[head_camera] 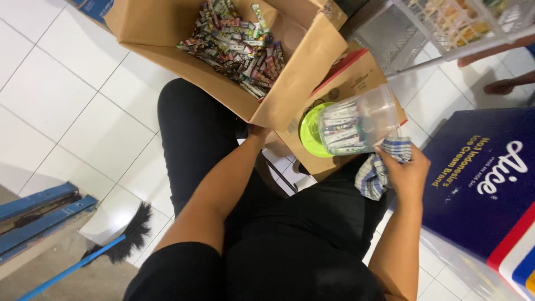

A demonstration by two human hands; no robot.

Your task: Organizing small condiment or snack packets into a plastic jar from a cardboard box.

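A clear plastic jar (359,120) with a green lid (308,132) lies on its side over my lap, with several sachets stacked inside. My right hand (405,170) is shut on a blue-and-white checked cloth (376,173) and presses it against the jar's base end. My left arm reaches forward, and my left hand (257,134) disappears under the corner of an open cardboard box (290,83). Its fingers are hidden, so its grip cannot be seen. The box holds a heap of small colourful sachets (237,44).
A dark blue chest (479,178) stands close at my right. A white wire basket (446,28) is at the top right, with another person's foot (499,86) beside it. A black broom with a blue handle (106,251) lies on the white tiles at lower left.
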